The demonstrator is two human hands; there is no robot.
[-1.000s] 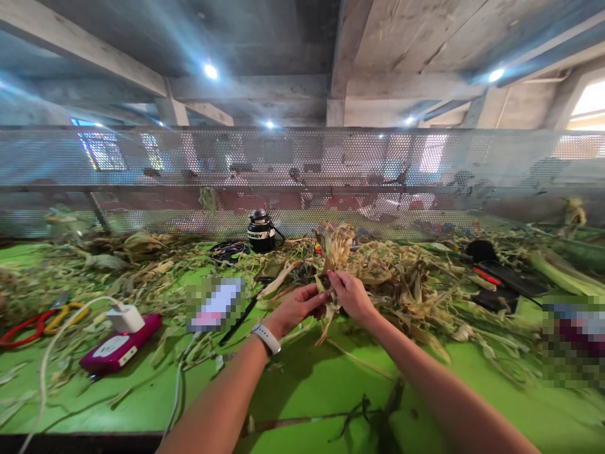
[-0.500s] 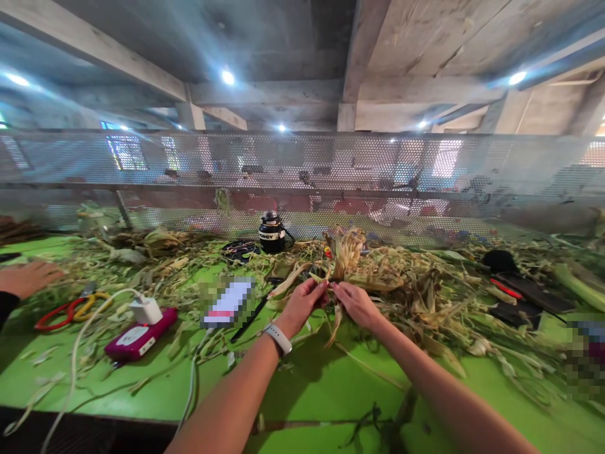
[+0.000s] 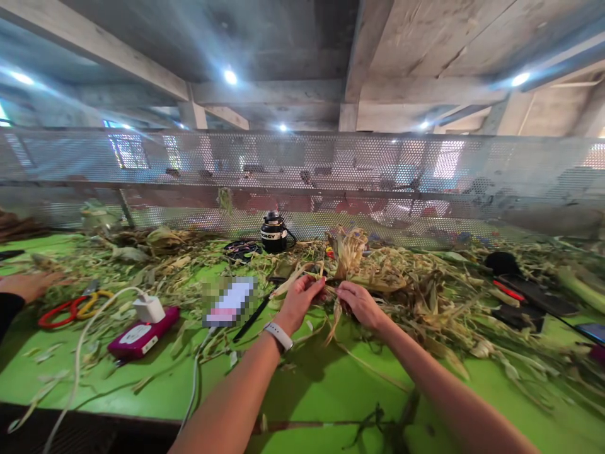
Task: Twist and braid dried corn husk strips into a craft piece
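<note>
My left hand, with a pale watch band at the wrist, is closed in a pinch on a thin strip of dried corn husk. A short way to its right, my right hand pinches the husk too, and a pale brown husk end hangs down beside its fingertips. Just beyond both hands stands a tuft of dry corn husk. The fingertips partly hide the piece between them.
Husk scraps cover much of the green table. Nearby lie a phone, red-and-yellow scissors, a magenta power block with a cable, and a black jug. Another person's hand is at far left. A perforated screen stands behind.
My hands have drawn slightly apart; their fingertips nearly met before. The other person's hand at far left has shifted a little. The view has moved slightly.
</note>
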